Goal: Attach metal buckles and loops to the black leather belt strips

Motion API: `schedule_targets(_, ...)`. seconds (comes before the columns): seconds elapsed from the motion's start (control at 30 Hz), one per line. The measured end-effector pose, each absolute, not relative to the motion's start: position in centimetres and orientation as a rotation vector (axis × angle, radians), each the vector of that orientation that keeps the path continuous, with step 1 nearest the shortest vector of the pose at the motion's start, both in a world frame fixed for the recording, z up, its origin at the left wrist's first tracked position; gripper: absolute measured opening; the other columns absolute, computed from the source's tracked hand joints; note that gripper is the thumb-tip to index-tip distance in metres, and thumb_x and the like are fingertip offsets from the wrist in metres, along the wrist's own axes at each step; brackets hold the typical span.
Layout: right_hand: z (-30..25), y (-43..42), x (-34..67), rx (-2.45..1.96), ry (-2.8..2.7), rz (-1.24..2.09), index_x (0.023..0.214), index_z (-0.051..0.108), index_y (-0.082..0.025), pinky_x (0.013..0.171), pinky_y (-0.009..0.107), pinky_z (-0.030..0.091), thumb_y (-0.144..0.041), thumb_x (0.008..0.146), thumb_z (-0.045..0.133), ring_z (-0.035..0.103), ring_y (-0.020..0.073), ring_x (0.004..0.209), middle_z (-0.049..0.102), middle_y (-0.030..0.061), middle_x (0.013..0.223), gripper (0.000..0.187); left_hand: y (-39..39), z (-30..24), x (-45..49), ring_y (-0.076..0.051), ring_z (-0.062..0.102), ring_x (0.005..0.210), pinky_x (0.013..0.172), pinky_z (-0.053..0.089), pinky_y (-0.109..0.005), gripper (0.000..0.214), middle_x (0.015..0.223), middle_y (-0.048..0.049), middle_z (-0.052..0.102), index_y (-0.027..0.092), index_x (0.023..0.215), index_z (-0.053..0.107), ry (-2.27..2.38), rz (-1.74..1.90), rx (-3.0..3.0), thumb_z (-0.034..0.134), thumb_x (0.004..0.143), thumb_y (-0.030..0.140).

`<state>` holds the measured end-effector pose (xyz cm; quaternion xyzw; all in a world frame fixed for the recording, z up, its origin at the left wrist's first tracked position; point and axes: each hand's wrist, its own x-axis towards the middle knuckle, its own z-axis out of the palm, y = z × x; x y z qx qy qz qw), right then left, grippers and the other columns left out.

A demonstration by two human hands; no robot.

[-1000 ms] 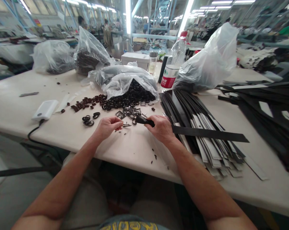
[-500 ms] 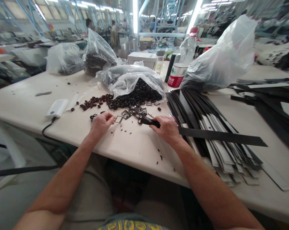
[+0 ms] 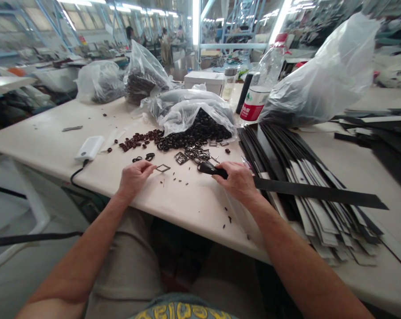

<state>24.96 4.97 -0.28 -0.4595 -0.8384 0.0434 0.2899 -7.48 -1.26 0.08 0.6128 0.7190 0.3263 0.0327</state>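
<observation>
My right hand is closed on the folded end of a long black strap that runs off to the right across the table. My left hand rests on the table with its fingers curled, the fingertips touching a square metal buckle. More metal buckles lie in a loose heap just beyond my hands. Behind them, several small black rings spill from an open plastic bag.
A thick stack of black straps lies at the right. A white power bank with a cable sits at the left. A plastic bottle, a jar, a white box and several filled plastic bags stand at the back. People work at far benches.
My left hand has drawn back left and set a buckle on the table in front of its fingertips. My right hand keeps its hold on the strap end.
</observation>
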Motion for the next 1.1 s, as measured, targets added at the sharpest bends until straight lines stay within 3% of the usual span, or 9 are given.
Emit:
schedule_targets(0.17,0.2,4.6,24.9,-1.15,-2.204,0.121,0.092,0.07,-0.02,0.084,0.037,0.048,-0.026,0.078,0.075,0.067,0.0251,0.087,0.073,0.0065,0.088,0.016,-0.4,0.3,-5.9,-0.017,0.067,0.073,0.071,0.051,-0.028,0.028,0.079,-0.0042,0.074,0.019,0.08,0.069,2.008,1.342,1.676,0.062,0.082,0.046)
schedule_targets(0.3,0.7,4.1,24.8,-0.957,-2.218,0.18,0.094,0.068,-0.021,0.091,0.038,0.047,-0.027,0.08,0.073,0.067,0.0228,0.087,0.072,0.0049,0.088,0.016,0.5,0.7,-3.2,-0.018,0.07,0.066,0.061,0.055,-0.027,0.029,0.071,-0.0034,0.07,0.016,0.079,0.066,1.703,1.502,1.365,0.069,0.076,0.045)
schedule_targets(0.47,0.7,3.2,24.1,-0.73,-2.368,0.275,0.092,0.067,-0.02,0.089,0.035,0.048,-0.025,0.078,0.075,0.066,0.0199,0.084,0.072,0.0036,0.086,0.017,1.7,1.2,0.1,-0.012,0.064,0.053,0.048,0.049,-0.02,0.029,0.061,0.0016,0.063,0.016,0.073,0.065,1.537,1.561,1.226,0.077,0.068,0.042)
schedule_targets(0.7,-0.3,2.5,23.0,-0.805,-2.47,0.217,0.088,0.066,-0.02,0.09,0.034,0.045,-0.025,0.078,0.076,0.065,0.0203,0.083,0.071,0.0041,0.086,0.015,2.3,1.7,3.6,-0.009,0.053,0.048,0.046,0.046,-0.02,0.033,0.057,0.0033,0.058,0.017,0.07,0.063,1.399,1.543,1.15,0.077,0.068,0.047)
schedule_targets(0.87,0.0,2.6,23.1,-0.903,-2.413,0.126,0.091,0.066,-0.019,0.089,0.035,0.044,-0.028,0.08,0.075,0.064,0.022,0.084,0.07,0.0051,0.087,0.017,1.9,1.9,4.8,-0.007,0.047,0.045,0.044,0.039,-0.019,0.027,0.052,0.0051,0.054,0.018,0.069,0.061,1.353,1.57,1.242,0.076,0.072,0.04)
schedule_targets(1.1,0.4,2.5,23.2,-0.929,-2.307,0.081,0.092,0.065,-0.019,0.09,0.036,0.043,-0.029,0.082,0.072,0.064,0.0228,0.083,0.07,0.0045,0.085,0.016,1.9,1.6,3.4,-0.008,0.046,0.043,0.044,0.035,-0.021,0.026,0.05,0.006,0.053,0.019,0.07,0.059,1.362,1.651,1.244,0.075,0.073,0.04)
